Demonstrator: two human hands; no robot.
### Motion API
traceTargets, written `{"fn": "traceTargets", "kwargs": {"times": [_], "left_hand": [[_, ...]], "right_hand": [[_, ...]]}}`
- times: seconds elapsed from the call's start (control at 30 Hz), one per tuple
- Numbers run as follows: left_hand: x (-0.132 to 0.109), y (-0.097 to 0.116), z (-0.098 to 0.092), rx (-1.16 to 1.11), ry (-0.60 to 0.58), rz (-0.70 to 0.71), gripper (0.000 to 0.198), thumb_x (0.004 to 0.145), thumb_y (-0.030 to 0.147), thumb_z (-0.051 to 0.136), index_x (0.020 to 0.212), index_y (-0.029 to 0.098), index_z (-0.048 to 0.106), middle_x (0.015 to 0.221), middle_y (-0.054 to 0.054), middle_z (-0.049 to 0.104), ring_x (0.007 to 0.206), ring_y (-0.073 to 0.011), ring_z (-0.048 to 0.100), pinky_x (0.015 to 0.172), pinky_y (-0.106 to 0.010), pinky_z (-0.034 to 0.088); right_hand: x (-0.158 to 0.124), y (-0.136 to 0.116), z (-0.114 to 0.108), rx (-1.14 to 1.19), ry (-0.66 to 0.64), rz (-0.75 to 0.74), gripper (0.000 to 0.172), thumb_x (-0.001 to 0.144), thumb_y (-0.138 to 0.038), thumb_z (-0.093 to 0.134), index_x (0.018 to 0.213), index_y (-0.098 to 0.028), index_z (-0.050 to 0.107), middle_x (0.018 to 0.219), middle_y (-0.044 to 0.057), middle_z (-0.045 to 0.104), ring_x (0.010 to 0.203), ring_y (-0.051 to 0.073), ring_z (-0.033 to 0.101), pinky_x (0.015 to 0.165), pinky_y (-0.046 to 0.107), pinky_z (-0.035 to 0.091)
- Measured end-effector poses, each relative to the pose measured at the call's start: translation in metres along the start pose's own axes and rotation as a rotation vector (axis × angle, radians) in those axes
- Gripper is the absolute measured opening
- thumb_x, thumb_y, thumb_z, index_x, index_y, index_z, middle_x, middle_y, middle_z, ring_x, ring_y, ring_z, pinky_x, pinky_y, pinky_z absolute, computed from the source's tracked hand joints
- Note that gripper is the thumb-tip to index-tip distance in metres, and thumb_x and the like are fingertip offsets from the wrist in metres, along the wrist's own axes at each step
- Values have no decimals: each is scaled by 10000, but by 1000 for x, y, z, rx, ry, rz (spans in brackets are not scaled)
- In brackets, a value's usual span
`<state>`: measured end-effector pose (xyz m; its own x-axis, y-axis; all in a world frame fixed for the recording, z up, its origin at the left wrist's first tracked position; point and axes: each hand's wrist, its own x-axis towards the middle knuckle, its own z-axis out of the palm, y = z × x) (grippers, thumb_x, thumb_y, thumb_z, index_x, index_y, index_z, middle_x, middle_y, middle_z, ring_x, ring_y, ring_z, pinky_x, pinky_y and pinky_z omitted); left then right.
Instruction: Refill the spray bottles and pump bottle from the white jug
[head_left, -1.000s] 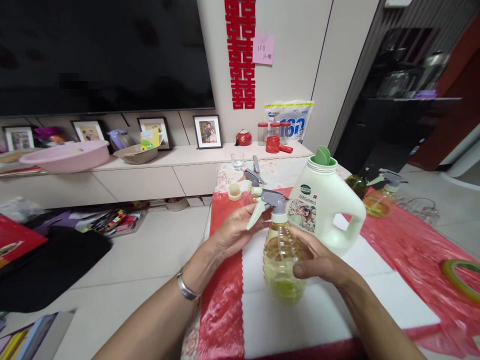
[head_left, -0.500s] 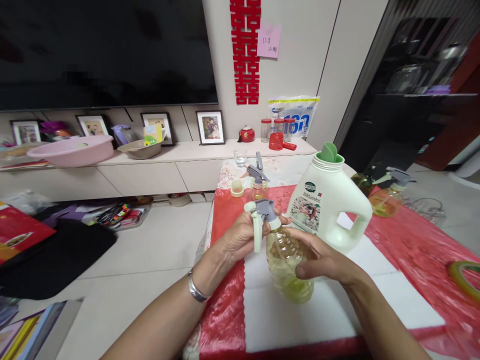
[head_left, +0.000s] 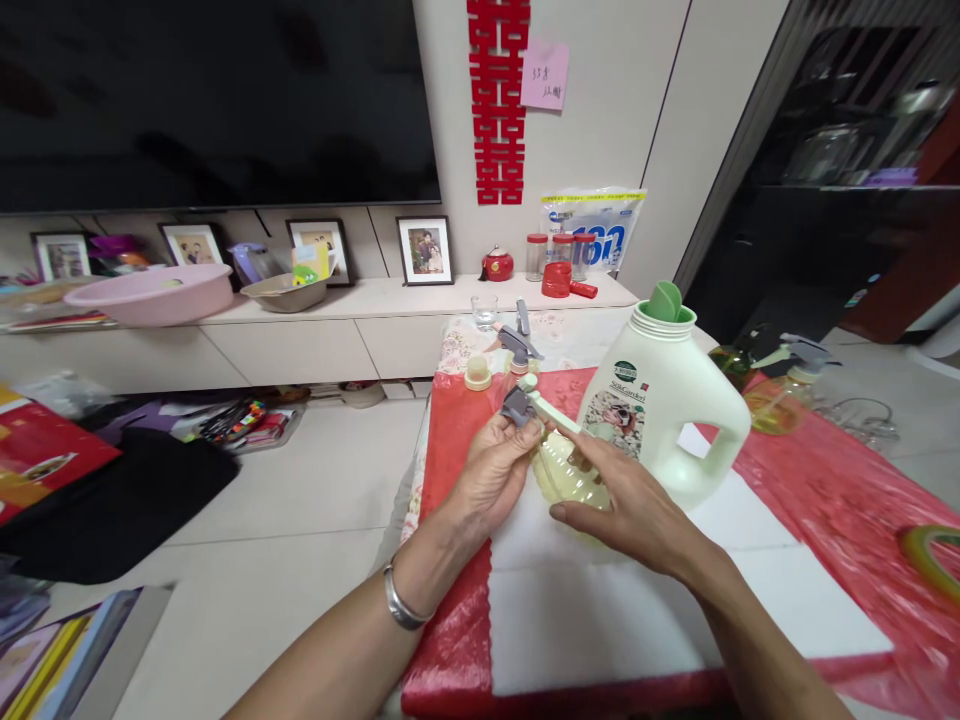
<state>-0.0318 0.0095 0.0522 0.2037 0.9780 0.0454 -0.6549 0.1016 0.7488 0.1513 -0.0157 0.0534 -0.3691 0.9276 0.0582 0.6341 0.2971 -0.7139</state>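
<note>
A clear spray bottle [head_left: 564, 476] with yellowish liquid lies tilted between my hands, over the white sheet on the red-covered table [head_left: 825, 520]. My left hand [head_left: 495, 470] is closed around its grey and cream trigger head [head_left: 525, 404]. My right hand [head_left: 626, 505] wraps over the bottle's body from the right. Just behind stands a pale green detergent jug [head_left: 664, 400] with a green spout, its cap off.
Two more spray bottles stand on the table, one far back [head_left: 519, 352] and one at the right [head_left: 776, 390], beside a small cap [head_left: 478, 373] and a glass [head_left: 484, 311]. A tape roll [head_left: 930, 555] lies far right. A low cabinet carries a pink basin [head_left: 150, 292] and photo frames.
The spray bottle has tipped from upright to leaning away, its trigger head turned. Both hands have stayed on it, the left hand shifting up around the head.
</note>
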Motion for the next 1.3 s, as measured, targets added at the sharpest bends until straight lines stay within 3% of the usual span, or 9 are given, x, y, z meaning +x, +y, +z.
{"fn": "traceTargets", "kwargs": {"times": [0.13,0.27,0.37,0.5,0.7,0.9,1.1,1.2,1.3], "left_hand": [[-5,4,-5,-19,-94,-71,259,742,244,806,973,158,727,1037,-73,761,1031,-218,687,976,-337,490],[-6,2,-11,-36,-93,-79,240,705,269,847,884,156,734,1030,-90,772,1101,-264,679,1027,-391,472],[-5,-4,-13,-89,-61,-46,314,638,243,906,890,163,737,954,-53,776,1063,-236,690,1046,-371,464],[-2,-6,-14,-189,5,-26,369,621,172,916,938,159,727,914,-33,769,961,-189,710,1026,-342,486],[8,21,-29,-349,262,52,133,822,29,700,883,147,709,843,-20,756,866,-160,723,919,-322,549],[21,43,-62,-365,529,164,224,963,53,514,817,148,654,775,-8,734,716,-99,693,723,-219,558],[17,-1,-76,-154,596,87,151,881,50,639,764,143,627,738,2,677,715,-103,686,798,-261,591],[12,-26,-72,-19,555,40,171,797,124,765,739,153,607,743,10,655,723,-101,665,846,-284,589],[7,-34,-69,49,522,16,277,705,153,842,680,165,566,695,38,609,698,-81,628,907,-296,574]], "right_hand": [[0,11,-6,254,-110,3,885,816,-610,712,1555,-270,365,1539,79,409,1382,318,421,1171,519,325],[0,18,-9,408,-197,-43,831,825,-582,730,1529,-280,408,1569,61,369,1425,295,382,1199,466,310],[-1,12,-8,370,-201,-36,844,825,-584,729,1539,-295,387,1560,49,385,1401,283,412,1170,445,356],[-2,-1,-6,137,-175,34,883,820,-567,716,1568,-282,342,1529,59,426,1299,273,505,1098,444,427],[-9,-3,-12,-169,-217,102,910,807,-554,681,1585,-239,329,1524,83,432,1312,300,495,1119,446,404],[-21,20,-35,-341,-283,251,879,818,-587,639,1580,-264,344,1453,88,513,1250,303,551,1079,432,440],[-25,20,-43,-389,-147,266,882,834,-657,568,1601,-348,260,1517,26,451,1319,312,502,1099,479,423],[-22,14,-37,-383,-100,209,901,832,-666,552,1605,-299,269,1553,35,399,1382,310,443,1141,482,389],[-17,10,-27,-365,-119,185,900,825,-639,566,1597,-261,299,1563,35,382,1405,287,419,1176,459,358]]}}
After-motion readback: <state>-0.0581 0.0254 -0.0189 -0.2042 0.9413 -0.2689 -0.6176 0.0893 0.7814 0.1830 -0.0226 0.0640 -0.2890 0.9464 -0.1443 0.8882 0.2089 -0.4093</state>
